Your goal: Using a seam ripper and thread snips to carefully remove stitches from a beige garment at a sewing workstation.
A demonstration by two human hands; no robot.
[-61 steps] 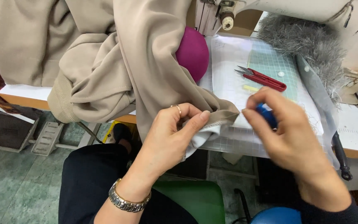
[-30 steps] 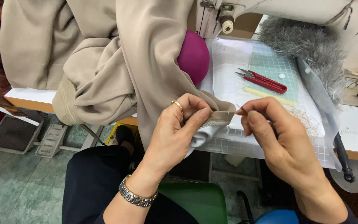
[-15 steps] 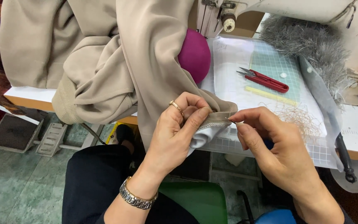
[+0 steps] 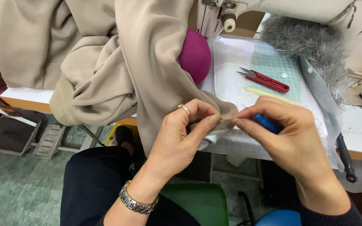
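Our left hand pinches the beige garment edge, our right hand grips a blue tool against it; seam work seems unfinished, red snips beyond unused

Right hand: closing back in on pinched beige fabric edge; blue plastic tool showing again between fingers.
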